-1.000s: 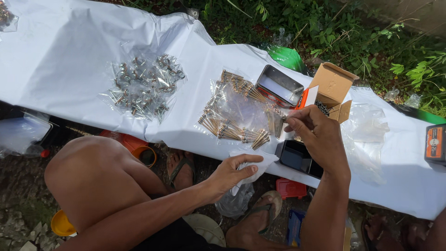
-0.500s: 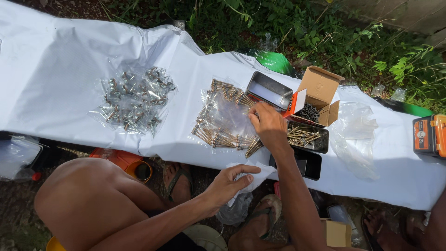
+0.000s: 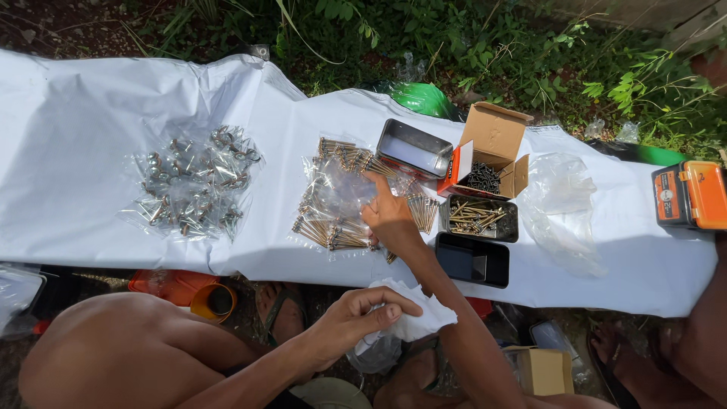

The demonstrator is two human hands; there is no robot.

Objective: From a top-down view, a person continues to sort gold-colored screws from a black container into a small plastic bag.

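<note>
On the white sheet (image 3: 91, 151) over the bench, the right hand (image 3: 390, 216) lies flat, fingers released, on clear packets of brass-coloured screws (image 3: 333, 204). Just right of those packets sit a tray of loose screws (image 3: 478, 218), an opened cardboard box (image 3: 492, 144) and an empty black tray (image 3: 473, 260). Below the sheet's edge, the left hand (image 3: 352, 322) grasps a crumpled white cloth (image 3: 413, 318).

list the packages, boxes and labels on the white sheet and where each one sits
cardboard box: top middle, open, brown with an orange and white side, dark screws inside.
orange case: far right edge, rectangular, dark label panel on its left side.
clear bags of brass screws: centre, under the right hand.
clear bags of silver fittings: left.
empty clear bag: right of the box.
</note>
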